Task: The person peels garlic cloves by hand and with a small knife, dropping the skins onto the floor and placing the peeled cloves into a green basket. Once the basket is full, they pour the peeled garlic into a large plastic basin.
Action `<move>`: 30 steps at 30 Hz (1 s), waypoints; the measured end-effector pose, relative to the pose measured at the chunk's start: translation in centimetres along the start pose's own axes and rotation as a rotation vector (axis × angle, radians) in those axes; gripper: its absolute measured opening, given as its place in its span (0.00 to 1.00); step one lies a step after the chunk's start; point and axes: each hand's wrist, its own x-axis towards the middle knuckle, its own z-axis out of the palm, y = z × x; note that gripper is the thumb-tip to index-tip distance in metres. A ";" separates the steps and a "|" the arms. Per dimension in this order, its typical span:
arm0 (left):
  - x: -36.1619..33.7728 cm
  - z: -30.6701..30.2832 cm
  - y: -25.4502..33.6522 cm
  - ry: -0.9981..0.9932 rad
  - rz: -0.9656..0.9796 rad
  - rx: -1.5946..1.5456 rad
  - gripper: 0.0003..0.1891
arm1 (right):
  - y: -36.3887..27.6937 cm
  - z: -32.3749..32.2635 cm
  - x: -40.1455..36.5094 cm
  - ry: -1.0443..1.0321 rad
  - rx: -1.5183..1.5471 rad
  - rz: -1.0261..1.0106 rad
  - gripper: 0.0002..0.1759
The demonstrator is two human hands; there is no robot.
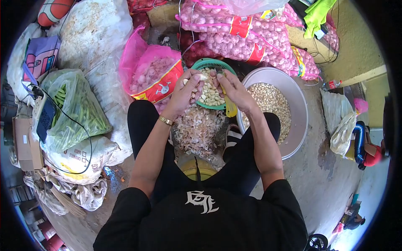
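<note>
My left hand point(187, 92), with a gold watch on its wrist, is closed around garlic cloves point(202, 77) above the near-left side of a green basket point(214, 62). Peeled garlic point(211, 98) fills much of that basket. In my right hand point(235, 91) is a knife with a yellow handle point(230, 108), which sticks out below the palm; its blade is mostly hidden by the fingers. Both hands are close together over the basket. A large whitish basin point(300, 113) holding many garlic cloves point(270, 98) stands to the right.
Garlic skins point(197, 129) lie heaped between my feet. An opened pink mesh bag point(142, 69) of garlic stands at the left, with full garlic sacks point(268, 35) stacked behind. Further left are a plastic bag of green pods point(77, 111) and white sacks point(94, 37). Another person point(354, 219) is far right.
</note>
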 end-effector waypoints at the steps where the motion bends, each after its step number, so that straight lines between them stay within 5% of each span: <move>1: 0.0 0.1 0.0 0.000 -0.003 0.000 0.12 | -0.1 0.5 -0.3 0.035 -0.109 -0.064 0.22; 5: 0.4 0.5 -0.2 0.033 0.025 -0.042 0.12 | 0.7 1.5 -0.8 0.097 -0.246 -0.239 0.24; 12: 1.9 1.0 -3.1 0.193 0.054 -0.062 0.12 | 1.9 2.2 -0.3 0.241 -0.103 -0.238 0.20; 14: 2.5 0.2 -6.5 0.242 -0.009 -0.024 0.13 | 4.7 0.3 0.7 0.463 -0.337 -0.250 0.19; 16: 3.0 -1.0 -10.9 0.376 -0.198 0.021 0.14 | 7.4 -1.0 0.9 0.449 -0.313 -0.157 0.17; 18: 2.7 -1.5 -16.7 0.396 -0.293 0.012 0.13 | 11.7 -2.2 1.0 0.373 -0.070 0.200 0.16; 21: 1.3 -2.5 -24.0 0.412 -0.435 -0.057 0.12 | 18.7 -0.9 -0.7 0.586 -0.161 0.265 0.16; 23: -0.3 -2.6 -26.6 0.414 -0.503 -0.113 0.11 | 27.7 -0.5 -1.9 0.659 -0.570 0.004 0.15; 30: 0.1 -2.5 -32.1 0.566 -0.680 -0.264 0.11 | 31.4 1.9 -3.3 0.778 -0.429 0.183 0.14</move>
